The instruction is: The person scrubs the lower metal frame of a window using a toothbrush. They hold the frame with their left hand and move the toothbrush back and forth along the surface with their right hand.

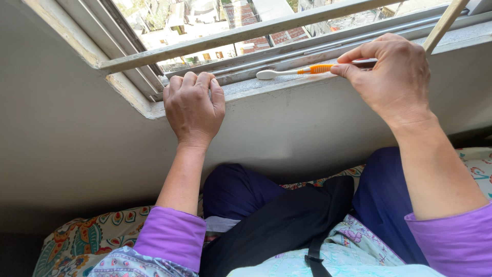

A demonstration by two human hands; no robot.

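My right hand (pixel 394 77) grips an orange and white toothbrush (pixel 294 71) by its handle, thumb and fingers pinched on it. The brush lies sideways with its white head pointing left, over the grey stone window sill (pixel 246 86). My left hand (pixel 193 105) rests on the front edge of the sill, fingers curled over it, holding nothing loose. The metal window track (pixel 307 51) runs just behind the brush.
A grey horizontal window bar (pixel 230 37) crosses above the sill, and a slanted wooden stick (pixel 445 23) stands at the upper right. The plastered wall (pixel 77 138) drops below the sill. My knees in dark blue trousers (pixel 236 190) rest on a patterned bedsheet (pixel 82 238).
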